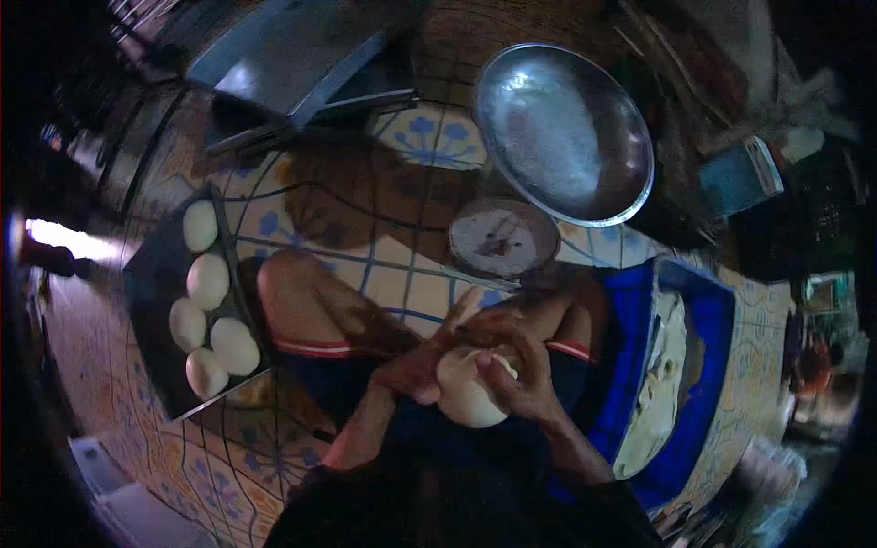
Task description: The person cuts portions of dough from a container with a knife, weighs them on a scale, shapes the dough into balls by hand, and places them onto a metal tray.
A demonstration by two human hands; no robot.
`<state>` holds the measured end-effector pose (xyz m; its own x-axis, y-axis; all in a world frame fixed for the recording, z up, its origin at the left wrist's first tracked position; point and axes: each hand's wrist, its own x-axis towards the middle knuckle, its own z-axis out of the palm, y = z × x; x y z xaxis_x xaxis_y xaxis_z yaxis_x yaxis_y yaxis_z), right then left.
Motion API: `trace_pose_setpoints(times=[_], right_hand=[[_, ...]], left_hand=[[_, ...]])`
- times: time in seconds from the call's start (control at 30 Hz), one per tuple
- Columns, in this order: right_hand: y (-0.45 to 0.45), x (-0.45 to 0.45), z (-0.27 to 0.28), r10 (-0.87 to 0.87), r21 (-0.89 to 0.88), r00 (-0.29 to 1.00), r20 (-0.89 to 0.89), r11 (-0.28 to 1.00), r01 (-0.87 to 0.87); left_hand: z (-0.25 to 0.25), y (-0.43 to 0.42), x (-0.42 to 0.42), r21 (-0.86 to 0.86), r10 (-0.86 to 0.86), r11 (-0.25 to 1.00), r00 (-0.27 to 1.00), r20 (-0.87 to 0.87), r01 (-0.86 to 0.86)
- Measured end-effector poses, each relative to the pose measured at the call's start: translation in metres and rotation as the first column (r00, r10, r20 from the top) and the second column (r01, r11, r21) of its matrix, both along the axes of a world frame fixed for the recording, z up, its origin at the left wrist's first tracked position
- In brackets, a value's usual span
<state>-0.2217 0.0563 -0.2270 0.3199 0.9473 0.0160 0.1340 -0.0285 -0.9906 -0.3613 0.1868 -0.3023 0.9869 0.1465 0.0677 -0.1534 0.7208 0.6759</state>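
Note:
A smooth, pale dough ball (470,395) is held above my lap, its top gathered into folds. My left hand (416,373) cups its left side, with the fingers partly hidden behind it. Across the top and right side of the ball, my right hand (528,376) has its thumb and fingers pinching the folded dough. To my left, a dark tray (157,292) holds several round dough balls (208,280). A blue tub (708,393) stands at my right with a large slab of pale dough (660,393) in it.
Beyond my crossed legs sits a round dish (504,239) with whitish contents and dark bits. A large metal basin (557,137) is tilted behind it. A grey metal box-like object (283,59) stands at the far left. Patterned tiles (388,265) cover the floor.

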Motion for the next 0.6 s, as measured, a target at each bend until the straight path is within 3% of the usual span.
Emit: trace_pose_setpoints(times=[0.07,0.1,0.13,0.17,0.2,0.23,0.27,0.3,0.33,0.37,0.4,0.43,0.47,0.5,0.53,0.6], right_hand=[[0.024,-0.015,0.027,-0.086,0.278,0.978,0.19,0.96,0.031],[0.037,-0.019,0.037,-0.027,0.299,0.982,0.185,0.954,-0.03],[0.045,-0.02,0.046,0.009,0.176,0.806,0.591,0.975,-0.14],[0.051,-0.022,0.052,0.064,0.029,0.47,0.881,0.982,-0.187],[0.06,-0.027,0.053,0.083,0.04,0.47,0.879,0.968,-0.247],[0.068,-0.033,0.053,0.05,0.126,0.632,0.773,0.965,-0.231],[0.073,-0.038,0.053,0.031,0.19,0.769,0.638,0.962,-0.196],[0.081,-0.042,0.055,0.073,0.191,0.765,0.64,0.949,-0.251],[0.084,-0.049,0.059,-0.035,0.366,0.984,0.173,0.93,-0.031],[0.09,-0.056,0.06,-0.101,0.378,0.931,-0.351,0.894,0.24],[0.097,-0.065,0.054,-0.057,0.381,0.936,-0.347,0.903,0.197],[0.104,-0.074,0.038,-0.157,0.306,0.952,-0.262,0.922,0.237],[0.108,-0.078,0.018,-0.253,0.235,0.954,-0.163,0.929,0.287],[0.109,-0.074,-0.017,-0.052,0.001,0.47,-0.881,0.994,0.113],[0.118,-0.084,-0.023,-0.042,0.004,0.468,-0.882,0.995,0.095],[0.142,-0.117,-0.02,0.004,-0.074,0.901,-0.433,0.996,-0.04]], left_hand=[[0.034,-0.004,-0.004,0.456,-0.107,0.884,0.994,-0.012,0.101],[0.058,-0.009,-0.007,0.448,0.054,0.893,0.998,-0.033,-0.034],[0.072,-0.018,-0.007,0.437,0.206,0.884,0.977,-0.053,-0.162],[0.064,-0.026,-0.005,0.595,0.41,0.71,0.908,0.087,-0.378],[0.055,-0.027,-0.003,0.701,0.559,0.456,0.789,0.254,-0.549],[0.059,-0.019,-0.003,0.709,0.6,0.416,0.758,0.256,-0.569],[0.065,-0.01,-0.003,0.795,0.694,0.104,0.616,0.373,-0.597],[0.072,0.002,-0.005,0.813,0.729,-0.216,0.464,0.502,-0.54],[0.076,0.009,-0.012,0.811,0.754,-0.242,0.423,0.503,-0.532],[0.08,0.017,-0.018,0.798,0.835,-0.284,0.271,0.478,-0.532],[0.092,0.03,-0.031,0.782,0.885,-0.331,0.114,0.451,-0.528],[0.106,0.041,-0.044,0.741,0.925,-0.322,-0.028,0.379,-0.589],[0.102,0.05,-0.056,0.736,0.922,-0.343,-0.061,0.382,-0.583],[0.096,0.056,-0.067,0.711,0.9,-0.352,-0.011,0.436,-0.609],[0.092,0.063,-0.078,0.688,0.871,-0.351,0.047,0.488,-0.636],[0.107,0.057,-0.098,0.766,0.885,-0.352,0.074,0.459,-0.538]])
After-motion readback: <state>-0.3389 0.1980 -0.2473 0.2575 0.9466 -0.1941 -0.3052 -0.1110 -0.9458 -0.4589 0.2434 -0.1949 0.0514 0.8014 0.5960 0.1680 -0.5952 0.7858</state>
